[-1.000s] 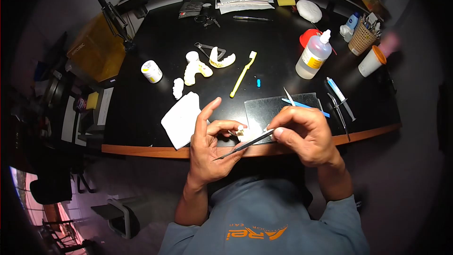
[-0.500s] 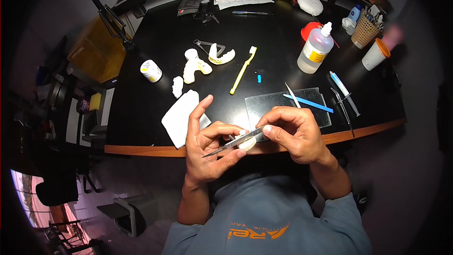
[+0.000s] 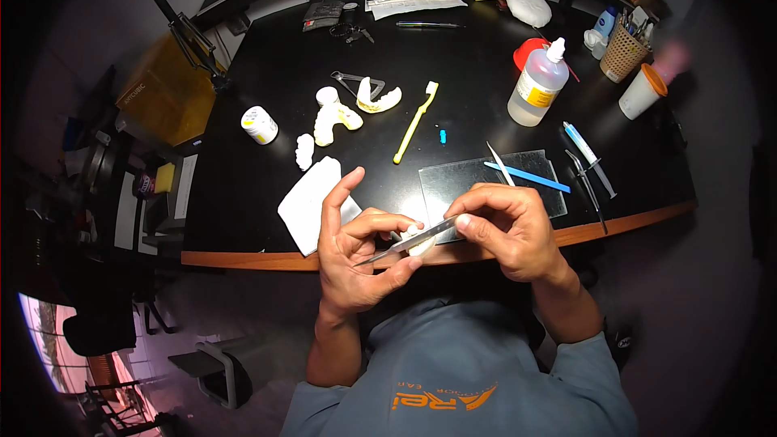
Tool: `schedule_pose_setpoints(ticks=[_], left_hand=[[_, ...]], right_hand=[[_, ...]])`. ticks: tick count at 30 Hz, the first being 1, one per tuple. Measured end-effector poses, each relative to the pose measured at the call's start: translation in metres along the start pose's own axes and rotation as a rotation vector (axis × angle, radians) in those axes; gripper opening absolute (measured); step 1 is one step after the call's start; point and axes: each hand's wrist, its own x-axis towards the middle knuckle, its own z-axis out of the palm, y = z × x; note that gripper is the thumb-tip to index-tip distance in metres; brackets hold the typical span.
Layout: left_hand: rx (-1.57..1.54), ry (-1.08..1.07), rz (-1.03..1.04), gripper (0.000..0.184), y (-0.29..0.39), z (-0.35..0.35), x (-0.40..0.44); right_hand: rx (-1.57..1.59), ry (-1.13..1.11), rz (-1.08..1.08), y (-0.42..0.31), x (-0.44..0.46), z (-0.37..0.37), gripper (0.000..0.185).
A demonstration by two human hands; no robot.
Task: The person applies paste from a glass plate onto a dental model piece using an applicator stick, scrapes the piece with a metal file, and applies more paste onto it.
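Observation:
Between thumb and index finger, my left hand (image 3: 356, 247) grips a small white piece (image 3: 422, 248), seemingly a dental model, partly hidden by fingers and tool. My right hand (image 3: 510, 231) pinches one end of a slim metal tool (image 3: 413, 240), which lies slantwise across the white piece, its dark pointed end over my left palm. A folded white cloth (image 3: 310, 206) lies behind my left hand. Beyond my right hand, a glass plate (image 3: 445, 182) bears a blue stick (image 3: 528, 177) and a pale pointed tool (image 3: 499, 163).
Dental casts (image 3: 333, 123), another cast (image 3: 379, 97), a white jar (image 3: 259, 125) and a yellow toothbrush (image 3: 416, 123) stand or lie farther back. On the right are a clear bottle (image 3: 537, 89), a syringe (image 3: 589, 159), tweezers (image 3: 586, 188), a paper cup (image 3: 642, 93) and a tool holder (image 3: 623, 53).
Compared with a second ago, my hands are slightly farther left and the metal tool shows its broad side. The blue stick and glass plate are less covered by my right hand.

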Motion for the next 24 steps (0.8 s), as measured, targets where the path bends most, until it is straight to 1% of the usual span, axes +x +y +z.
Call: schedule_pose_setpoints(ticks=[2, 8, 14, 21, 24], left_hand=[[-0.007, -0.007, 0.011, 0.111, 0.002, 0.001, 0.001], [-0.032, 0.010, 0.003, 0.111, 0.002, 0.000, 0.001], [-0.013, -0.008, 0.004, 0.112, 0.002, 0.000, 0.002], [-0.041, -0.013, -0.007, 0.111, 0.002, -0.002, 0.002], [-0.040, -0.020, 0.005, 0.111, 0.004, 0.001, 0.003]], right_hand=[[0.034, -0.015, 0.041, -0.005, -0.001, 0.007, 0.013], [-0.006, 0.013, -0.007, 0.006, -0.001, -0.004, 0.013], [0.026, 0.024, 0.033, 0.000, -0.001, 0.007, 0.013], [0.037, 0.040, 0.007, 0.007, -0.001, -0.001, 0.013], [-0.012, 0.033, -0.023, 0.003, -0.001, 0.007, 0.013]])
